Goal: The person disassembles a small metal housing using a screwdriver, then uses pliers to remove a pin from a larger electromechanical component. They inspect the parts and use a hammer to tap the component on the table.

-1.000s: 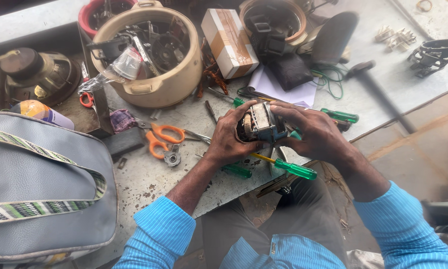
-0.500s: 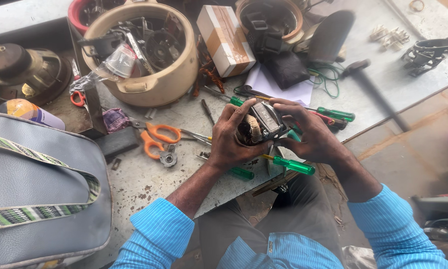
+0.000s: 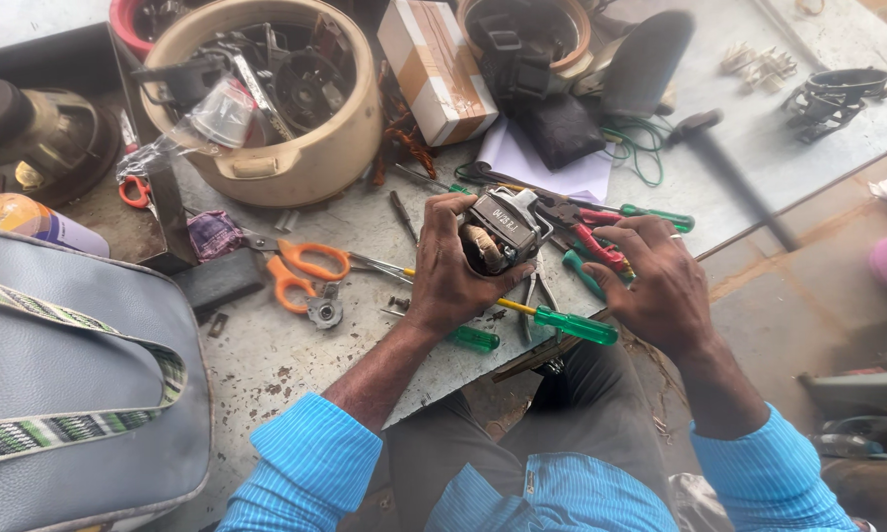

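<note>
Since half a second ago your right hand has come off the small motor and dropped to the tools beside it, so the motor now rests in your left hand alone; earlier both hands cradled it. That reads as a pause in the two-handed work on the motor while you feel for a tool. From the head camera, the only view: your left hand is closed round the motor, fingers wrapped under its dark metal body and thumb on the near side, holding it just above the bench top near the front edge. Your right hand lies palm down with fingers bent over the red-handled pliers; whether it has gripped them or merely touches them you cannot tell from here. A green-handled screwdriver lies on the bench between your two wrists, and another green-handled tool sits just beyond your right fingers. Orange-handled scissors lie to the left of the motor, well apart from your left hand. Toward the back edge stand a cream plastic tub full of parts and a small cardboard box. A grey bag fills the left corner, and a hammer lies out at the right edge.
</note>
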